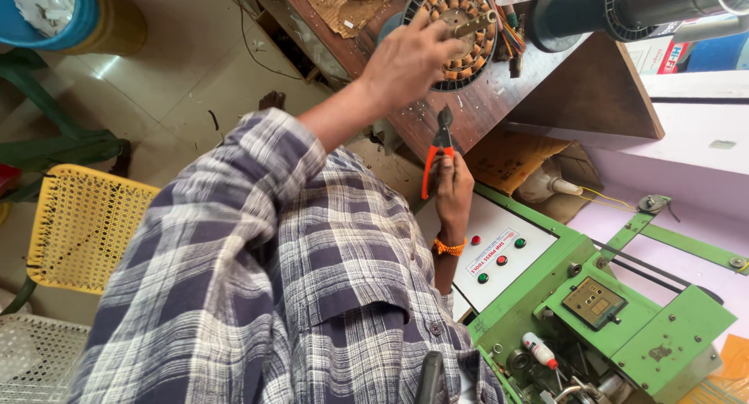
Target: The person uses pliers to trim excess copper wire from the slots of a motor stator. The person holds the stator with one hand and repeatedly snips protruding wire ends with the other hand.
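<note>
A person in a blue-and-white checked shirt (296,295) was seen from above, leaning towards a wooden desk (499,99). Which hand was which had to be judged from the arms. The left hand (406,60), on the arm that reached up from the checked sleeve, lay with its fingers spread on a round motor stator (460,29), a black ring with copper-coloured coils set round it and a metal shaft at its centre. The stator rested on the desk near its far edge. The right hand (452,189), with an orange band (449,248) at the wrist, was clamped round the orange handles of a pair of cutting pliers (441,142). The pliers pointed up towards the stator, their dark tip just below its rim, apart from it. Below the right hand stood a green machine (624,318) with a white control panel (499,252) that carried red and green buttons. To the left, on the tiled floor (195,68), stood a yellow mesh chair (78,224).
</note>
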